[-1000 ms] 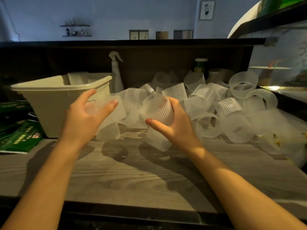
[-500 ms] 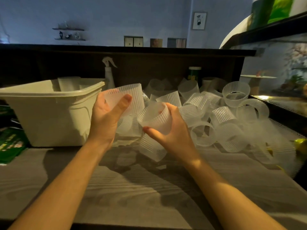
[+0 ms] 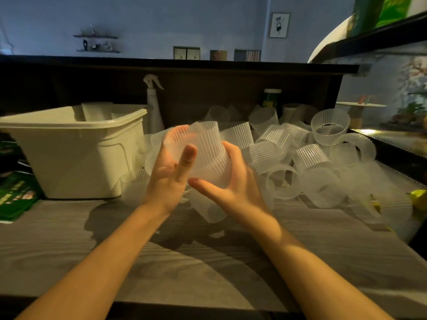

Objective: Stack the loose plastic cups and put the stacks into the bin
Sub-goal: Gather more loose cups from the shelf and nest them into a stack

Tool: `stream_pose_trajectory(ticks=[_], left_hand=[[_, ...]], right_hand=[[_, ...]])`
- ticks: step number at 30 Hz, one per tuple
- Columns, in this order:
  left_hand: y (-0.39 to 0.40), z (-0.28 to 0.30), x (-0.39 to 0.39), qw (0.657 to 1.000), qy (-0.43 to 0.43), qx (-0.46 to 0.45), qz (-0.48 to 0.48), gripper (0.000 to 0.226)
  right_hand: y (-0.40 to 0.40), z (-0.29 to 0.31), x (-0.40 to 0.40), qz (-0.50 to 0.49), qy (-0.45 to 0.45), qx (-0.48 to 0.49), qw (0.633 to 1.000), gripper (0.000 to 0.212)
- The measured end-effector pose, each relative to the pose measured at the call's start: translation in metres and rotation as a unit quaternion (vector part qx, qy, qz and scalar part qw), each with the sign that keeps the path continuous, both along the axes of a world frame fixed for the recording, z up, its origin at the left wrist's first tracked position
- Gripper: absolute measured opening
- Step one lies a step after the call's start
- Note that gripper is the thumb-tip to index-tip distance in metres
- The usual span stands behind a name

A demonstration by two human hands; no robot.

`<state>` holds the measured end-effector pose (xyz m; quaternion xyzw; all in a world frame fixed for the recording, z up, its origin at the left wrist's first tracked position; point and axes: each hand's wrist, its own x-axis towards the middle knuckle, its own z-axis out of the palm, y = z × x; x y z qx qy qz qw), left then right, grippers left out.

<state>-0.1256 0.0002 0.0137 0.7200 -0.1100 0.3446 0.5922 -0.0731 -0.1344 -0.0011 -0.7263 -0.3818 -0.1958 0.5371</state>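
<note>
Dimly, no legible writing, hands (image 3: 233,188) gripping nested cups (image 3: 205,153)

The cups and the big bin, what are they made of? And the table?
The cups look like thin frosted plastic: ribbed walls, and light shines through them. The bin seems to be thicker, solid cream plastic with a smooth moulded rim. The table shows grey wood grain, but whether it is real wood or a printed surface is hard to tell.

Both hands (image 3: 205,181) grip nested ribbed cups (image 3: 203,153), bin (image 3: 76,153) left, loose cups (image 3: 300,153) right
</note>
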Motion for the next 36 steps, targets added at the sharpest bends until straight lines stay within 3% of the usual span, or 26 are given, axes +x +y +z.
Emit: stream_pose_trajectory(ticks=[6, 11, 14, 19, 21, 24, 27, 30, 32, 36], left_hand=[[0.007, -0.007, 0.008, 0.994, 0.05, 0.081, -0.049, 0.095], [0.013, -0.004, 0.007, 0.995, 0.013, 0.09, 0.042, 0.084], [0.008, -0.005, 0.005, 0.987, -0.002, 0.156, 0.032, 0.07], [0.009, -0.008, 0.007, 0.983, -0.028, 0.163, 0.079, 0.062], [0.011, -0.01, 0.008, 0.964, -0.018, 0.237, 0.122, 0.059], [0.013, -0.015, 0.01, 0.918, 0.051, 0.386, 0.079, 0.06], [0.015, -0.014, 0.008, 0.858, 0.145, 0.493, -0.005, 0.087], [0.02, -0.012, 0.005, 0.799, 0.209, 0.564, -0.001, 0.102], [0.024, -0.012, 0.005, 0.789, 0.19, 0.582, 0.045, 0.096], [0.027, -0.014, 0.007, 0.815, 0.104, 0.561, 0.1, 0.072]], right_hand=[[-0.004, 0.003, 0.001, 0.005, 0.025, 0.051, 0.998, 0.078], [-0.008, 0.006, 0.002, 0.006, 0.029, 0.046, 0.998, 0.076], [-0.008, 0.005, 0.002, 0.005, 0.012, 0.028, 1.0, 0.078], [-0.022, 0.016, 0.008, -0.044, -0.021, 0.051, 0.997, 0.071], [-0.033, 0.02, 0.012, -0.08, -0.03, 0.055, 0.995, 0.073], [-0.056, 0.014, 0.019, -0.125, -0.027, 0.026, 0.991, 0.081], [-0.084, 0.005, 0.023, -0.148, -0.033, -0.007, 0.988, 0.081], [-0.102, -0.001, 0.021, -0.151, -0.031, -0.007, 0.988, 0.071], [-0.107, -0.004, 0.019, -0.15, -0.016, 0.006, 0.989, 0.068], [-0.107, -0.003, 0.017, -0.143, -0.001, 0.028, 0.989, 0.066]])
